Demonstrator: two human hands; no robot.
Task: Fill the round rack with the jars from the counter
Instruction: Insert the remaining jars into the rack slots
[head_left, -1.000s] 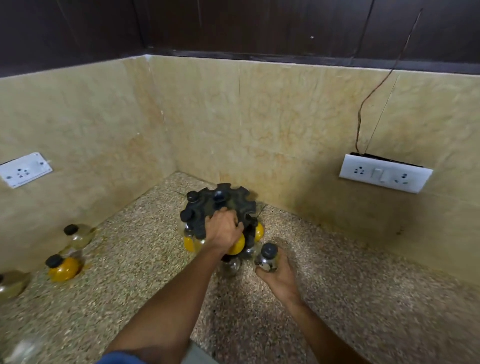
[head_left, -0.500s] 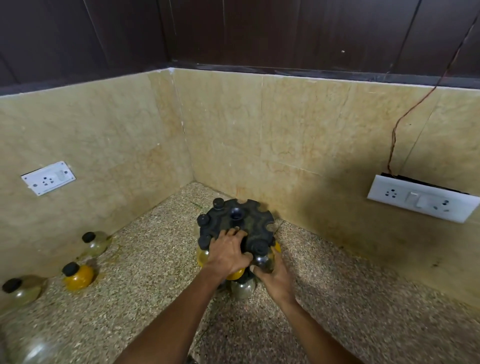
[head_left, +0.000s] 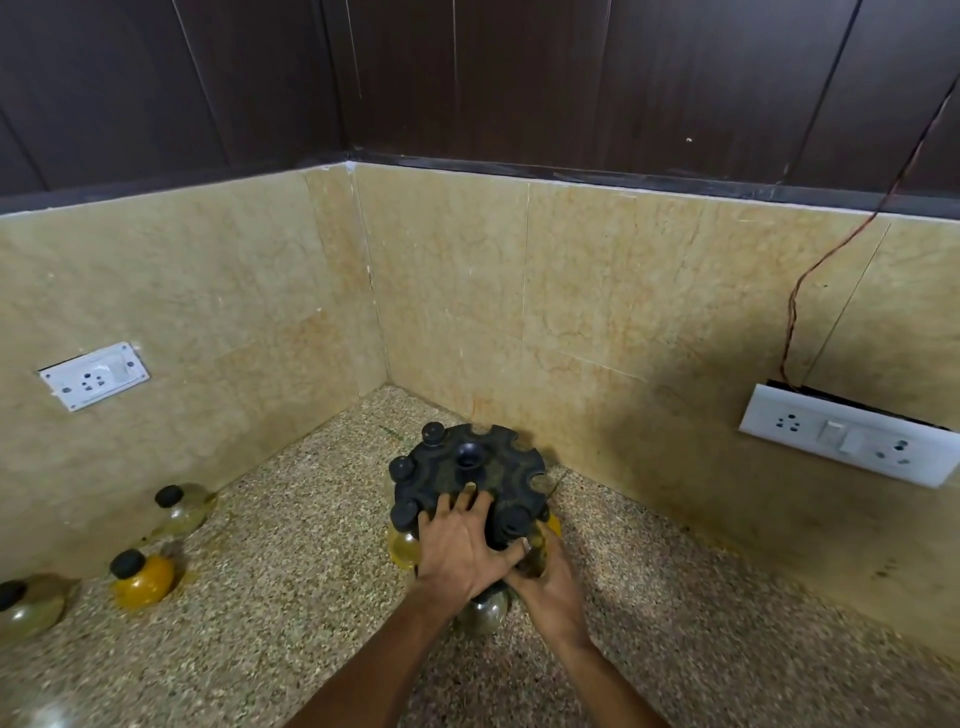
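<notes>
The black round rack stands in the counter's corner, with black-capped jars hanging in several of its rim notches. My left hand lies flat on the rack's near top, fingers spread. My right hand grips a small clear jar with a black cap, which sits in a notch at the near right rim. A lower jar shows below the hands. Three loose jars rest by the left wall: a clear one, a yellow one and another clear one.
The speckled stone counter meets beige tiled walls on the left and behind. A white socket plate sits on the left wall and a switch panel with a hanging wire on the right wall.
My right hand has carried the clear jar from the counter up into the rack's near right notch. My left hand went from gripping the rack's edge to lying flat. The view tilted upward.
</notes>
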